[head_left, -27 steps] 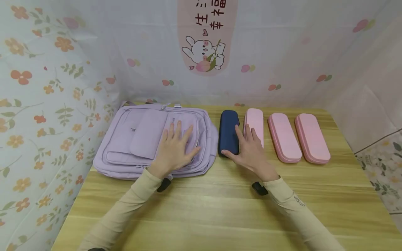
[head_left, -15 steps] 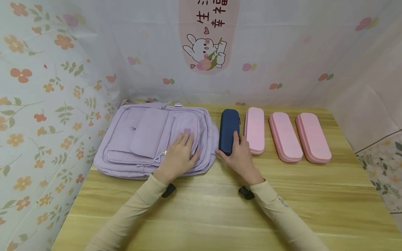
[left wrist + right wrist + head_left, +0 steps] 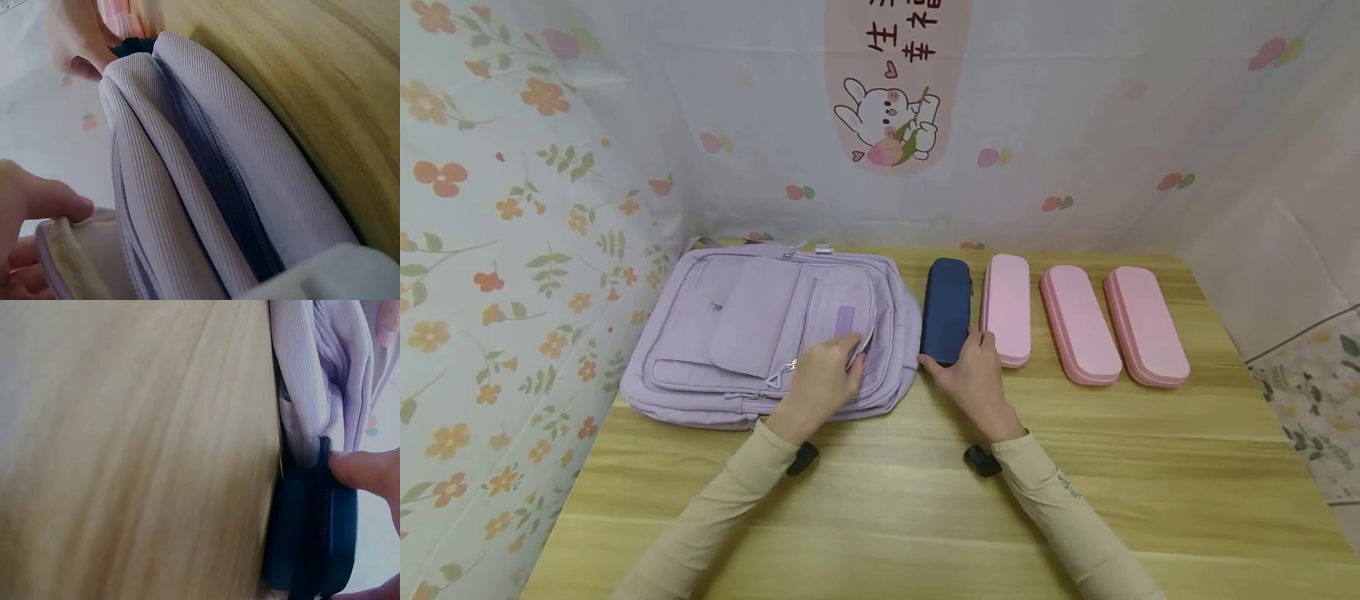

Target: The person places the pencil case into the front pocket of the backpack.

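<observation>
A lilac backpack (image 3: 756,312) lies flat at the table's left, front side up. My left hand (image 3: 818,382) pinches the open edge of its small front pocket (image 3: 850,292); the left wrist view shows thumb and fingers on either side of that pocket edge (image 3: 59,253). Just right of the bag lies a navy zippered pencil case (image 3: 947,304). My right hand (image 3: 973,387) grips its near end, thumb on the left side and fingers on the right. In the right wrist view, the thumb presses the corner of the navy case (image 3: 340,531), close to the bag.
Three pink pencil cases, the nearest one (image 3: 1007,308), a middle one (image 3: 1081,325) and a far-right one (image 3: 1147,327), lie in a row right of the navy case. A floral cloth (image 3: 512,275) hangs at the left. Behind the wooden table (image 3: 887,517) hangs a printed white curtain (image 3: 1060,108).
My left hand has gone from spread over the bag to pinching the pocket edge. My right hand has moved left and toward me, closing its fingers on the navy case's near end.
</observation>
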### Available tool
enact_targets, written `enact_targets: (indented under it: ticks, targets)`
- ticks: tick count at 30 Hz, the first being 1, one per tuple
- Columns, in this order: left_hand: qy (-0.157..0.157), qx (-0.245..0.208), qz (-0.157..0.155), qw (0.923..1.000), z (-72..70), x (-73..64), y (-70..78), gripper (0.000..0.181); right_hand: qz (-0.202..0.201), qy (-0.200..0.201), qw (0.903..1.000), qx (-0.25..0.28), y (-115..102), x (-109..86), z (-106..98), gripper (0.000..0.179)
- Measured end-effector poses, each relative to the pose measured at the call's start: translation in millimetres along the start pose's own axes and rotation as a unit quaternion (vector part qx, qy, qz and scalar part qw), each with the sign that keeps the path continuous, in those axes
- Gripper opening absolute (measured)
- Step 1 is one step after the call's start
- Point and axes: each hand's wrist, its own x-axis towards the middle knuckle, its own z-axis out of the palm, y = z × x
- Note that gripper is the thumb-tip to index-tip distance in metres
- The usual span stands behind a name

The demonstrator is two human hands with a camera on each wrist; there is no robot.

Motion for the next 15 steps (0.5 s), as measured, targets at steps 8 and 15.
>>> enact_targets:
  ticks: [8,15]
  targets:
    - [0.068,0.004,0.003,0.9977,-3.6,0.7,-6.4,0.017,0.022,0.019,0.9992,0.026,2.1,-4.2,-0.8,0.084]
    - [0.121,-0.032,0.020,0.9920,-10.9,2.4,-12.7,0.014,-0.013,0.090,0.9955,0.028,5.5,-6.1,-1.9,0.075]
